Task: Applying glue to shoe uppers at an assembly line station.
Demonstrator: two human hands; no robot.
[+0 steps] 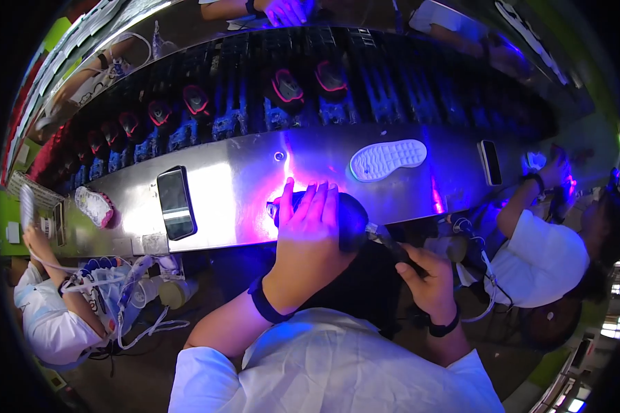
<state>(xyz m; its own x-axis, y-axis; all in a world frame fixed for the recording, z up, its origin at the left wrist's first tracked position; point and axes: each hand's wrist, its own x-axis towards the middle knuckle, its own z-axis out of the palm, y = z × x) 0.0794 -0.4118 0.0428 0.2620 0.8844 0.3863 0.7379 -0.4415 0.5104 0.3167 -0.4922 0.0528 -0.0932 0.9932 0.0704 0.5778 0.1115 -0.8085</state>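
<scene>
My left hand (310,230) wraps over a dark, rounded shoe upper (353,221) at the near edge of the metal table, its fingers stretched across the top. Much of the shoe is hidden under the palm. Just right of it, my right hand (428,281) is closed round a dark-handled tool (395,248) with a metal neck. The tool's tip meets the shoe's right side; whether it is a brush I cannot tell. Farther back on the table lies a white shoe sole (388,160), tread side up.
A phone (176,203) lies left on the table (238,155), another phone (490,162) right. A pink-and-white sole (94,207) is at the far left. Behind, dark shoes with red edging (286,86) stand on a rack (231,120). Co-workers sit left (62,323) and right (541,258).
</scene>
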